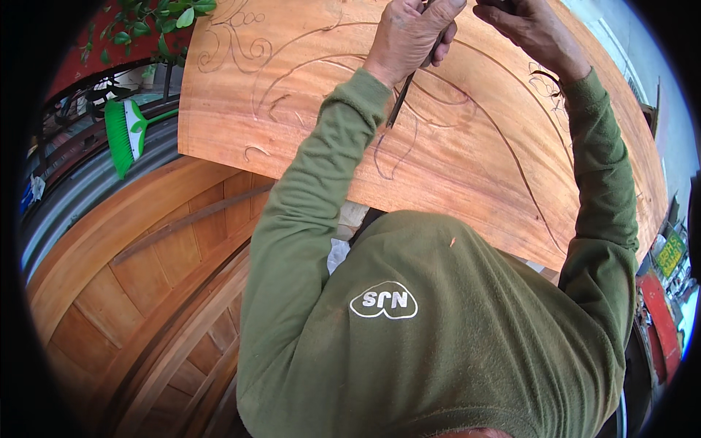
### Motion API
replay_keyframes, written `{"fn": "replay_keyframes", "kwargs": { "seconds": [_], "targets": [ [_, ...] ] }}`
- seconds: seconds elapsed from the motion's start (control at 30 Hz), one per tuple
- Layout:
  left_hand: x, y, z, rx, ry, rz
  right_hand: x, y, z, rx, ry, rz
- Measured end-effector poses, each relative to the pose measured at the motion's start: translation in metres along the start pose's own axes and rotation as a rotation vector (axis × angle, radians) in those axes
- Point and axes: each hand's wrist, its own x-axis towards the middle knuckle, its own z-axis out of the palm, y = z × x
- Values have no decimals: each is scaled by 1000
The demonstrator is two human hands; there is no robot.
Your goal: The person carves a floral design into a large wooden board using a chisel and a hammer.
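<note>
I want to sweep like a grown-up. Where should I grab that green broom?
Grab the green broom by its long thin handle, not the bristles. The bristly head points down and left, and the handle sticks out to the right, toward the wooden board. So come from the handle side, probably close to the head, because the far end is hidden behind the board.

right hand (533, 29) cropped by top edge, chisel (403, 98) top hidden
</note>
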Motion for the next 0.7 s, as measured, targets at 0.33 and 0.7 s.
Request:
{"fn": "replay_keyframes", "kwargs": {
  "seconds": [0.33, 0.7],
  "targets": [
    [-4, 16, -2, 5, -90, -64, -1, -18, -7, 62, 108, -201],
    [-12, 8, -1, -43, -92, 9, -6, -23, -13, -82, 3, -53]
  ]
}}
